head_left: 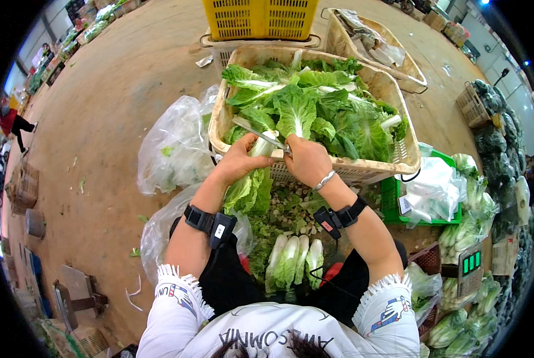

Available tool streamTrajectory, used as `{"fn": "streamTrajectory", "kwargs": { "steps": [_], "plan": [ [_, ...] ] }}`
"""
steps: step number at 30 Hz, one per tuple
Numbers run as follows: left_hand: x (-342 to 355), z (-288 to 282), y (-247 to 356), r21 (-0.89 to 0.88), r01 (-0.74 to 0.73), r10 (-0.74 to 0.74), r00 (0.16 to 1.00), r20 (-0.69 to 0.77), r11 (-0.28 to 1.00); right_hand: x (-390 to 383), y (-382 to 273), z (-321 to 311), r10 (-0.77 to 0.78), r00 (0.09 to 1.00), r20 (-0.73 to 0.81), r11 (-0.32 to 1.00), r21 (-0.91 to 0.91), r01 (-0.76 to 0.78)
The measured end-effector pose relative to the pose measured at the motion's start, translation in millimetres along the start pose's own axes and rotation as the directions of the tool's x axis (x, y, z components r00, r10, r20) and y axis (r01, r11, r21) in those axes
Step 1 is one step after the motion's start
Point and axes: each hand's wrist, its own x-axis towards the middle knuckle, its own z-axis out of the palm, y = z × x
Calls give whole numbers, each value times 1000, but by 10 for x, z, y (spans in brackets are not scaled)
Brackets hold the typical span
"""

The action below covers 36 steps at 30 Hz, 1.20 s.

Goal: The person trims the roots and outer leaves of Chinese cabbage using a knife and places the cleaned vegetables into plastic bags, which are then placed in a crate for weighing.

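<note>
My left hand (246,158) grips a leafy green head (248,192), its pale stem end up and its leaves hanging down. My right hand (306,158) is closed on the handle of a knife (252,128), whose blade lies across the pale stem just above my left fingers. Both hands are at the near rim of a dirty cream plastic crate (404,137) heaped with loose green leaves (297,107). Below, between my legs, several trimmed heads (294,262) lie side by side among scraps.
A yellow crate (258,18) on a pale one and another bin (413,71) stand behind. Clear plastic bags (168,143) lie left. A green crate (392,206) with white bags, heaped vegetables (464,232) and a scale (470,268) are right. A person (16,122) walks far left.
</note>
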Motion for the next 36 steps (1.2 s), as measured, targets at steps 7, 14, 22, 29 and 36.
{"fn": "streamTrajectory", "kwargs": {
  "steps": [7, 14, 22, 29, 36],
  "plan": [
    [-35, 3, 34, 224, 12, -2, 999, -44, 975, 33, 4, 49, -15, 996, -90, 1000, 20, 17],
    [-94, -29, 55, 383, -132, 199, 970, -142, 914, 125, 12, 38, 95, 990, 104, 995, -9, -95],
    [-256, -310, 291, -212, -225, 247, 965, 88, 951, 301, 260, 19, 341, 912, 226, 884, 253, -393],
    [-304, -335, 78, -768, -84, 483, 819, 310, 635, 693, 268, 34, 492, 724, 485, 852, -441, -283],
    [-379, -202, 218, -786, -74, 364, 910, 197, 613, 998, 1002, -4, 475, 873, 107, 805, -455, -382]
  ]
}}
